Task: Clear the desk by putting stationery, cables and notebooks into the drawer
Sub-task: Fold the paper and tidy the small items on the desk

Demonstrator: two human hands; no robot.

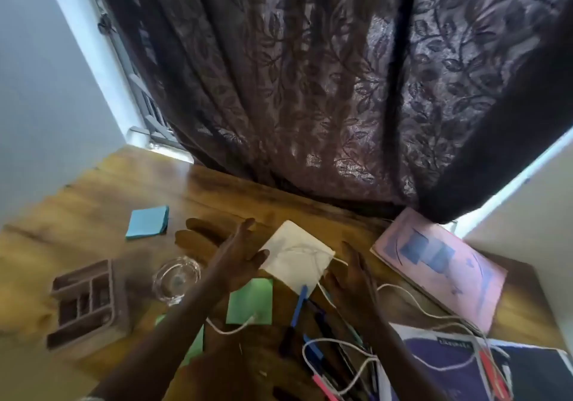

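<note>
Both my hands hover above the wooden desk (217, 189) with straight fingers and nothing in them. My left hand (238, 258) is just left of a cream notepad (297, 256); my right hand (356, 279) is just right of it. A white cable (415, 307) runs across the pad and loops over the desk. Several pens, one blue (299, 304), lie in front of the pad. A green sticky pad (251, 301) sits under my left wrist. A blue sticky pad (148, 222) lies further left. A pink notebook (440, 264) and a purple notebook (440, 366) lie at the right. No drawer is in view.
A brown compartment organizer (86, 304) sits near the left edge, and a clear glass dish (176, 278) stands beside it. A dark patterned curtain (325, 90) hangs behind the desk. A white wall or panel (533, 224) closes off the right side.
</note>
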